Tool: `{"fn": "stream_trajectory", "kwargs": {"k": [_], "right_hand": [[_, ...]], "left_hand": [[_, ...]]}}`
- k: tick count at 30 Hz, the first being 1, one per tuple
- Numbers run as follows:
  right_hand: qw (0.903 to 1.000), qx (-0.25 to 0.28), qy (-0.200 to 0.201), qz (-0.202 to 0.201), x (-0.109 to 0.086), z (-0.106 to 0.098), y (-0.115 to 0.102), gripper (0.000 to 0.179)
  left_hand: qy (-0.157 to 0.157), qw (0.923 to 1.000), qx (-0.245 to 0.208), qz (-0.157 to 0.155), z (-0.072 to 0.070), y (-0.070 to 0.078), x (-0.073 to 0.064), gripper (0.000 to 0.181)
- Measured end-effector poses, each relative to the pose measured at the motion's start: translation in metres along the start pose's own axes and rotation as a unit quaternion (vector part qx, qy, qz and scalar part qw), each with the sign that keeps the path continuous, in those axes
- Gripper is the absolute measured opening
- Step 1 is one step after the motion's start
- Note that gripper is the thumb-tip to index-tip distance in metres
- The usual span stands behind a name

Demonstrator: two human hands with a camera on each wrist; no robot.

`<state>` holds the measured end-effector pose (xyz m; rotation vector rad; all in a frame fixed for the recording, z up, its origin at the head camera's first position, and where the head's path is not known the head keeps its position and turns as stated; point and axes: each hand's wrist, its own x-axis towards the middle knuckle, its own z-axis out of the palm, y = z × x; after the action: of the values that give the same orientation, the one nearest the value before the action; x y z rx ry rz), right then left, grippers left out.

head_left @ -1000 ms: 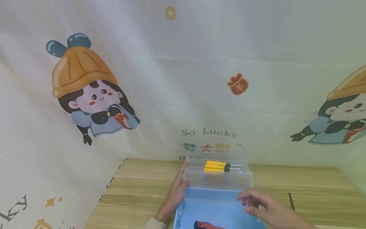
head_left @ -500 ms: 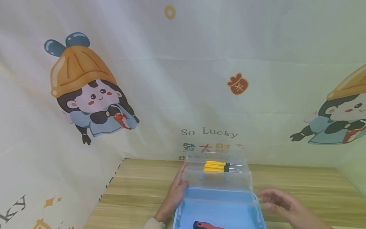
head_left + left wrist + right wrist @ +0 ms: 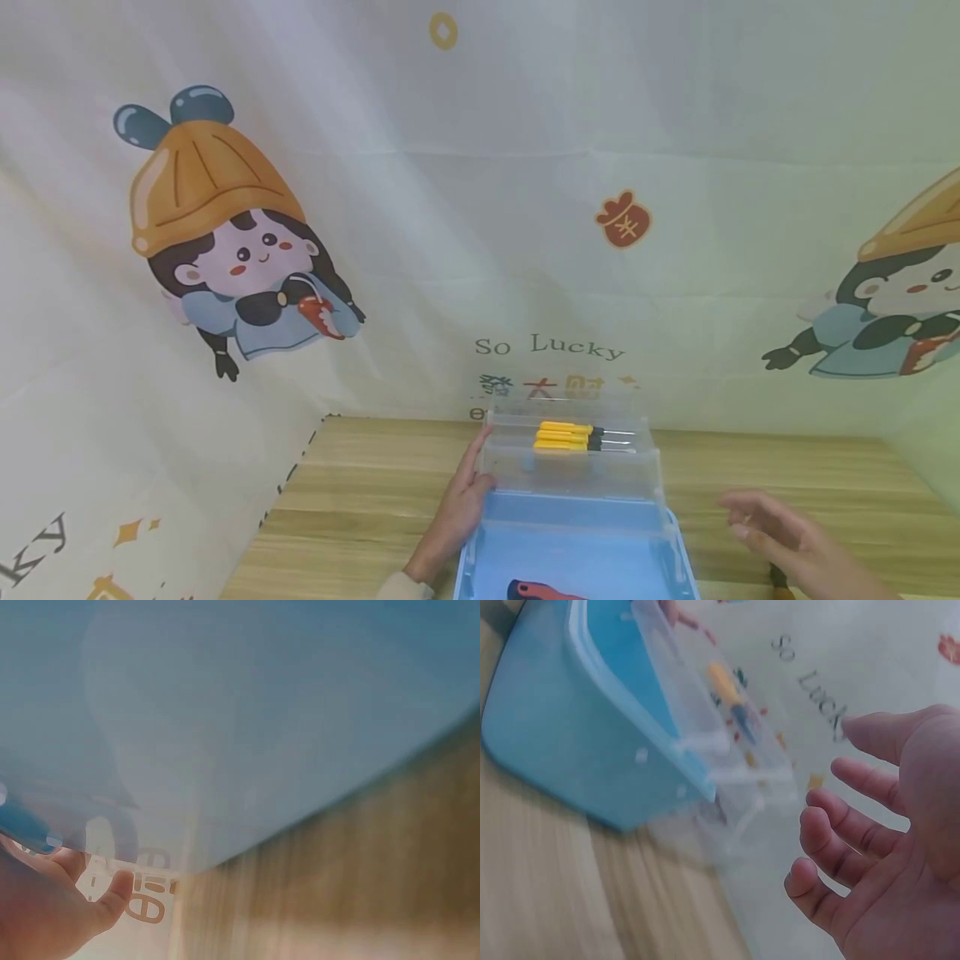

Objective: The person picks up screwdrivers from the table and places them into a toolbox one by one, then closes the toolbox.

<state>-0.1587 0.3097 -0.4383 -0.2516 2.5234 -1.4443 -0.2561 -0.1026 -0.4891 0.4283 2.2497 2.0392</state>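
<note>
A blue plastic toolbox (image 3: 577, 550) stands with its clear lid (image 3: 570, 475) raised. Three yellow-handled screwdrivers (image 3: 562, 436) lie side by side in the lid's compartment. My left hand (image 3: 457, 508) holds the lid's left side, thumb at the front and fingers along the side. My right hand (image 3: 783, 533) is right of the box, fingers loosely bent and nothing in them; the right wrist view shows its palm bare. Beneath it, a tool with a dark neck and orange handle (image 3: 782, 583) shows partly. A red-and-black handle (image 3: 543, 590) lies in the box, cut off by the frame.
The wood-grain table (image 3: 360, 492) reaches back to a printed cloth (image 3: 450, 208) hung behind and at the sides. The blue box wall (image 3: 562, 742) fills the left of the right wrist view.
My right hand has moved right, from over the box's right edge to above the table, and now covers the dark thin shaft seen there earlier. My left hand stays on the lid.
</note>
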Motion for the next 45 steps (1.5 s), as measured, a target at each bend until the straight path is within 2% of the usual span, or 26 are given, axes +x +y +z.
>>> {"fn": "stream_trajectory", "kwargs": {"k": [2, 7, 16, 21, 29, 36, 40, 43, 45], "right_hand": [[0.9998, -0.003, 0.014, 0.009, -0.001, -0.003, 0.006, 0.047], [0.9991, -0.019, 0.038, -0.003, -0.002, -0.011, 0.024, 0.047], [0.9952, 0.034, 0.033, 0.086, -0.002, -0.022, 0.045, 0.063], [0.9946, 0.022, 0.044, 0.091, -0.004, -0.027, 0.061, 0.060], [0.9898, 0.002, 0.046, 0.135, 0.000, -0.030, 0.075, 0.064], [0.9836, 0.026, 0.050, 0.171, 0.002, -0.025, 0.081, 0.072], [0.9851, 0.053, 0.037, 0.159, 0.002, -0.025, 0.090, 0.070], [0.9888, 0.072, 0.008, 0.130, 0.001, -0.026, 0.098, 0.069], [0.9906, 0.075, 0.003, 0.115, -0.001, -0.024, 0.104, 0.069]], "left_hand": [[0.001, 1.0000, 0.000, 0.002, 0.000, -0.001, 0.000, 0.069], [0.002, 1.0000, 0.001, 0.002, -0.001, -0.001, 0.000, 0.070], [0.001, 1.0000, -0.002, 0.002, -0.001, -0.001, -0.001, 0.070], [0.001, 1.0000, 0.000, 0.003, -0.001, -0.001, -0.001, 0.069], [0.002, 1.0000, 0.000, 0.006, -0.002, -0.001, -0.002, 0.068], [0.003, 1.0000, 0.001, 0.003, -0.002, -0.001, -0.002, 0.068], [0.005, 1.0000, 0.000, -0.003, -0.002, 0.000, -0.003, 0.068], [0.005, 1.0000, -0.002, -0.007, -0.002, 0.000, -0.002, 0.068], [0.003, 1.0000, -0.005, -0.008, -0.002, 0.000, -0.003, 0.068]]}}
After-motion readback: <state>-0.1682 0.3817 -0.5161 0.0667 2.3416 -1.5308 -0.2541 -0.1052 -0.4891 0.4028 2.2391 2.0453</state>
